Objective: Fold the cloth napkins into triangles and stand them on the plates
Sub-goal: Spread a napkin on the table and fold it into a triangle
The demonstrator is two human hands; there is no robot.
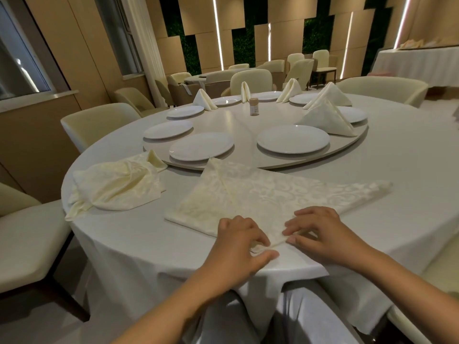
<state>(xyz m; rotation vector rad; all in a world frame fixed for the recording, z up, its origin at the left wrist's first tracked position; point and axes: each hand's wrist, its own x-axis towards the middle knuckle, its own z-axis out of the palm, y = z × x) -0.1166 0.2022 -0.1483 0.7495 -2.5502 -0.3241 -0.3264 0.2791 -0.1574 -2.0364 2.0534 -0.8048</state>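
Two hands are seen at the near corner of the napkin (250, 192), which is spread flat on the white tablecloth (397, 157) at the table's near edge; the left hand (238, 242) pinches that corner between curled fingers and thumb, while the right hand (320, 234) is laid on the cloth just beside it, fingertips pressed to the fold, fingers bent; whether anything is gripped by the right hand cannot be told. No readable writing is offered; a pale label is carried by the small brown jar (253, 107) on the turntable (248, 125), but its print is too small to be made out. The napkin is cream, woven with a scrolling damask pattern, folded into a broad pointed shape with one flap drawn to a centre crease and a long point stretched out to the right. A heap of unfolded napkins (116, 184) in the same cream cloth is piled to the left. Bare white plates (293, 139) are ringed round the turntable; folded napkins (325, 117) are stood as peaked triangles on the far and right-hand plates. Cream chairs (99, 125) are set round the table.
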